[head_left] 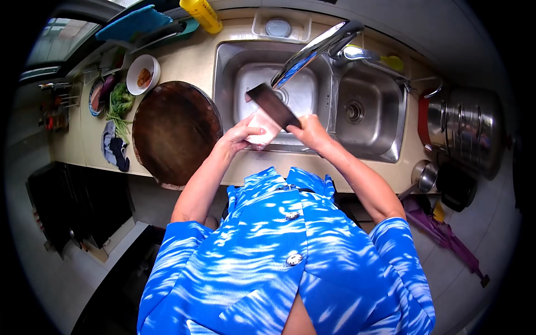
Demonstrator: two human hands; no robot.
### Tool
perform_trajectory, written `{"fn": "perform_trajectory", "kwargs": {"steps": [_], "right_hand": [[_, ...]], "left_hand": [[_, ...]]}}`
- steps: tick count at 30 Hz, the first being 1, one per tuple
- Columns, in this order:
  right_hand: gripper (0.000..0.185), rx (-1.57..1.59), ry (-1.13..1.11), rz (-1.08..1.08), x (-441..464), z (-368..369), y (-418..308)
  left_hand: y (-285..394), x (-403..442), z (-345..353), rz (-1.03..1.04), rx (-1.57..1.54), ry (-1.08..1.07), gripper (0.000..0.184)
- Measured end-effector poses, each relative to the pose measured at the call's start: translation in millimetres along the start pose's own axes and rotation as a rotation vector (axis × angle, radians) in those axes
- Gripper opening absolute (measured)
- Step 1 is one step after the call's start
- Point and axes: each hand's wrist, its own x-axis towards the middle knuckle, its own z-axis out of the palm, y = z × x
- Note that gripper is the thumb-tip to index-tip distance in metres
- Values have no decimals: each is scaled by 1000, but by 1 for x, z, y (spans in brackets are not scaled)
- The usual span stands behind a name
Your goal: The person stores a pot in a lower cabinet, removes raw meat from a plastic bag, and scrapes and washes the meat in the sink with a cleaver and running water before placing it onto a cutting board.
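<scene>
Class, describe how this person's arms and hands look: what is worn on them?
The left hand and right hand wear no gloves; no watch or bracelet shows. The forearms are bare. The left sleeve and right sleeve are short, bright blue with wavy white streaks, matching the shirt.

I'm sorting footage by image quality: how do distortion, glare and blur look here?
Head view: strong fisheye bending inside a dark surround; head view: bright highlights on the chrome faucet and steel pot; head view: the cleaver in the right hand seems slightly soft, perhaps from motion.
</scene>
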Motion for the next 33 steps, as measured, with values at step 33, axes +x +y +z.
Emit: {"fn": "perform_trajectory", "kwargs": {"steps": [33], "right_hand": [[26, -193, 76, 268, 2, 7, 42]], "left_hand": [[4, -8, -3, 55, 11, 89, 76]]}}
